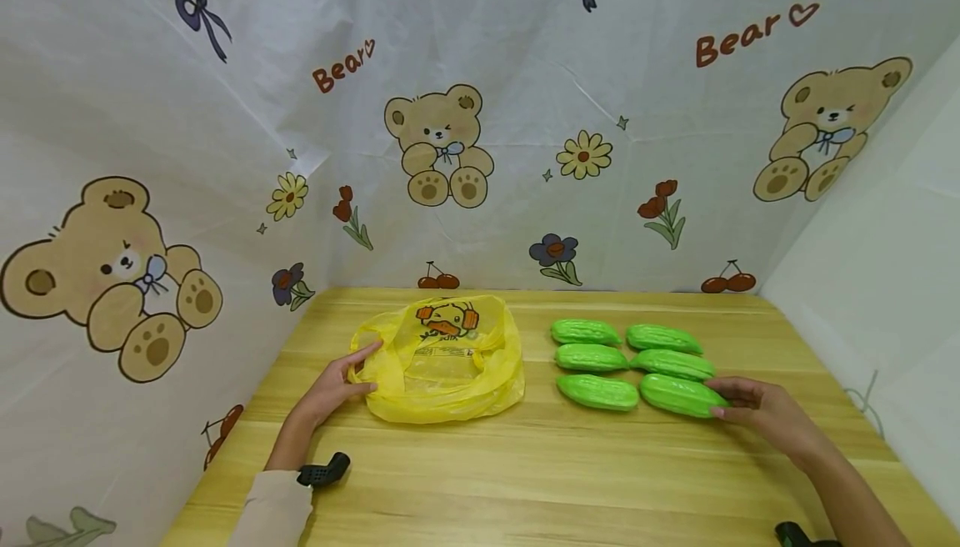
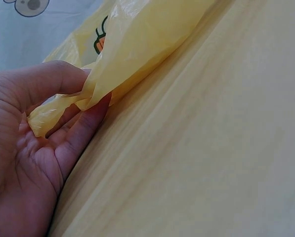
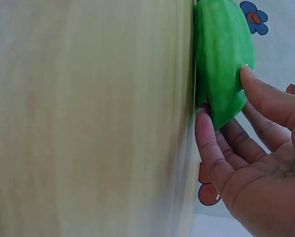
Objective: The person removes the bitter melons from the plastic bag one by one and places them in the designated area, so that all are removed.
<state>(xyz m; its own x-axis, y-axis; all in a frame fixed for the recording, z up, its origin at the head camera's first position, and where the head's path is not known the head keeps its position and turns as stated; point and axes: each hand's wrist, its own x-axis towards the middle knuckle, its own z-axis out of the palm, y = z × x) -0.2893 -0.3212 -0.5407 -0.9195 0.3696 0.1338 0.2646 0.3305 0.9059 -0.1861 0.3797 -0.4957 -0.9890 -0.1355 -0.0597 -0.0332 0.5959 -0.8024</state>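
A yellow plastic bag (image 1: 465,397) with a duck print lies on the table, its mouth spread toward me. At its left rim my left hand (image 1: 333,388) pinches the thin plastic; the left wrist view shows the bag's edge (image 2: 95,89) between thumb and fingers. To the right, several bright green bitter melons (image 1: 596,393) lie in two columns. My right hand (image 1: 765,414) holds the tapered right end of the nearest bitter melon (image 1: 678,397) in the right column. In the right wrist view, thumb and fingers (image 3: 214,143) sit on opposite sides of that melon (image 3: 224,59).
The wooden table (image 1: 525,480) runs back to a white cloth (image 1: 517,222) printed with bears and flowers. Cloth walls also rise at the left and right. A thin pale cord (image 1: 866,401) hangs by the right wall.
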